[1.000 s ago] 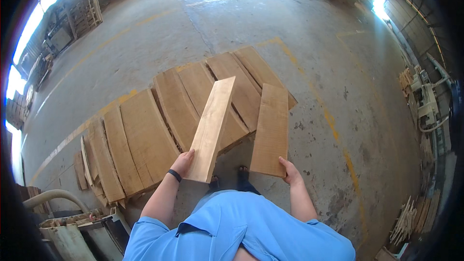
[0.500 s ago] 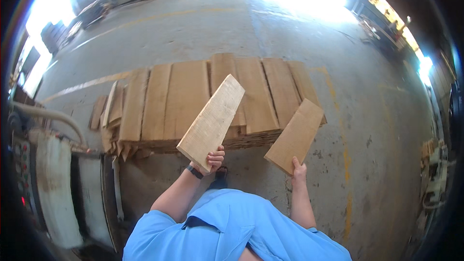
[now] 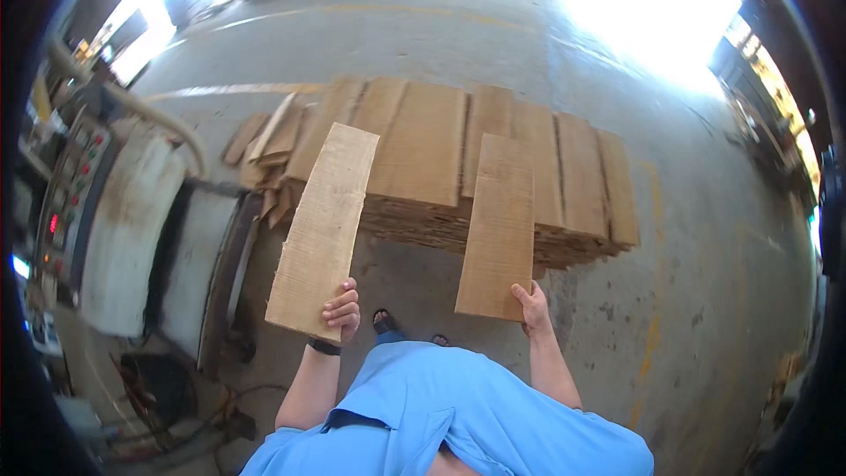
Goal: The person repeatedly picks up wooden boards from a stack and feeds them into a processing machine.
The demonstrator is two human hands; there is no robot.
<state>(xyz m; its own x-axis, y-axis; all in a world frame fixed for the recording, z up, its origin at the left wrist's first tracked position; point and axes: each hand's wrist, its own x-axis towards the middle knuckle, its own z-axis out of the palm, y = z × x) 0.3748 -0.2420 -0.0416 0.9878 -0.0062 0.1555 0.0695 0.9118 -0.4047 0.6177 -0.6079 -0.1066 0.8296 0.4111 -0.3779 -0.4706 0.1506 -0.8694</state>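
My left hand (image 3: 343,310) grips the lower right corner of a pale wooden board (image 3: 324,229), its fingers wrapped over the edge. This board leans slightly to the right at its far end, and its left edge looks rough. In my right hand (image 3: 532,307) is a second, browner wooden board (image 3: 497,225), pinched at its near right corner with the thumb on top. Both boards are held up, apart from each other, in front of a wide stack of planks (image 3: 419,137). Their far ends cover parts of that stack.
On the left stands a machine (image 3: 132,229) with a button panel (image 3: 70,194) and a curved pipe (image 3: 154,110). Offcuts (image 3: 275,137) lie at the stack's left end. Yellow lines (image 3: 654,273) mark the concrete floor (image 3: 705,300). Bright light comes through a far opening (image 3: 652,9).
The left board has swung left and now stands more upright. The right board has turned upright and moved left. My view has turned left, showing more of the machine.
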